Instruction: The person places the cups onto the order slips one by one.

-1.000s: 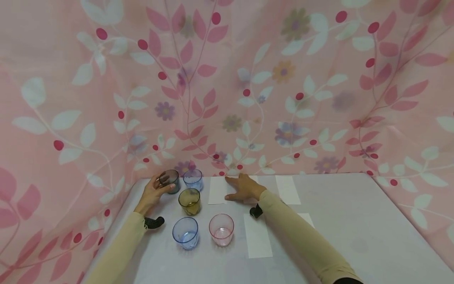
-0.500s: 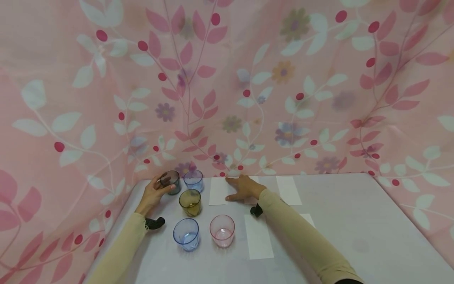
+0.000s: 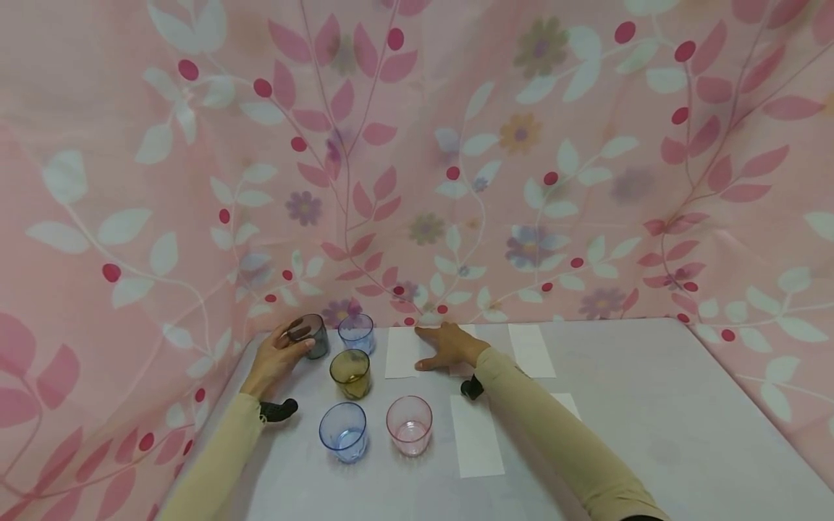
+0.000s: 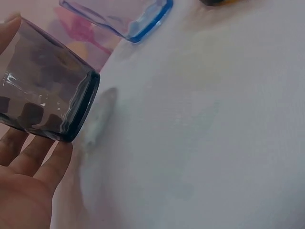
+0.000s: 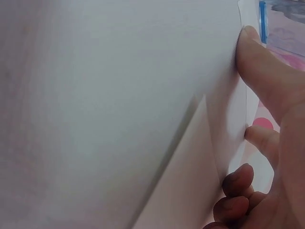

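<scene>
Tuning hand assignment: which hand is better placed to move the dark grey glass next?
Left, most likely. The left hand grips the dark grey glass. The right hand is over at a white sheet, with the rear blue glass standing between it and the dark grey one.

The left hand (image 3: 275, 362) and the gray glass (image 3: 318, 339) it grips have shifted slightly toward nine o'clock, away from the neighboring blue glass (image 3: 356, 336).
</scene>
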`<state>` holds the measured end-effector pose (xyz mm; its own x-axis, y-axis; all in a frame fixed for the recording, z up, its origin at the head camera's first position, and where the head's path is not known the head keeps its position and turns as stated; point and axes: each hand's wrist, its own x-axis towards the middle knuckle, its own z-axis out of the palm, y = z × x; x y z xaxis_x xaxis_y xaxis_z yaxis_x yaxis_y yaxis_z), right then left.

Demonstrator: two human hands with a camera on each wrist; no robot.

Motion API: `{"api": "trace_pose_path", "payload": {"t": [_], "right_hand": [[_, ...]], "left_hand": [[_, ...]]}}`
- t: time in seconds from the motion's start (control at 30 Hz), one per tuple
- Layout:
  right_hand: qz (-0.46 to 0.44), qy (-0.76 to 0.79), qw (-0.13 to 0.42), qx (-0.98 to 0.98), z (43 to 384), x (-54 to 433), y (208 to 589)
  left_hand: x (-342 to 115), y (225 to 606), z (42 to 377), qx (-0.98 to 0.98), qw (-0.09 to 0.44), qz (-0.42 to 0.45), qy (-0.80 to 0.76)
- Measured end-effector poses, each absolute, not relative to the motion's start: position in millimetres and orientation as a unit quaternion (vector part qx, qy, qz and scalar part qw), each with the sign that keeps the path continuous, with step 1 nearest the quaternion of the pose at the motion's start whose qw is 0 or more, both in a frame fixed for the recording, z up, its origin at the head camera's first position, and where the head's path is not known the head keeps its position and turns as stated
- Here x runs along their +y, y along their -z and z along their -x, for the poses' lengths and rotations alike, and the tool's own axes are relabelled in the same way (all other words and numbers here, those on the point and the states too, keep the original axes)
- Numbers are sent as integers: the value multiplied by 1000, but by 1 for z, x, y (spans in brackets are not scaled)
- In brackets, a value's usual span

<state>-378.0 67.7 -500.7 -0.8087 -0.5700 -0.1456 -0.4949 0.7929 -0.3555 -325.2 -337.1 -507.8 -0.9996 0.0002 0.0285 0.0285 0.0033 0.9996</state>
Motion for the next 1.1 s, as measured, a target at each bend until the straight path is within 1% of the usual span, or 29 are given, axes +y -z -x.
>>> {"api": "trace_pose_path", "payload": {"t": [0.13, 0.37, 0.77, 1.1], "right_hand": [[281, 167, 126, 937, 377, 68, 500], [282, 170, 123, 936, 376, 69, 499], [292, 167, 121, 934, 378, 69, 500], [292, 169, 124, 933, 378, 69, 498]], "left_hand": [[-339, 497, 321, -712, 14, 29, 701], [-337, 472, 317, -698, -2, 77, 712], [-310, 432, 310, -699, -26, 145, 700], [-287, 416, 312, -714, -43, 171, 678]]}}
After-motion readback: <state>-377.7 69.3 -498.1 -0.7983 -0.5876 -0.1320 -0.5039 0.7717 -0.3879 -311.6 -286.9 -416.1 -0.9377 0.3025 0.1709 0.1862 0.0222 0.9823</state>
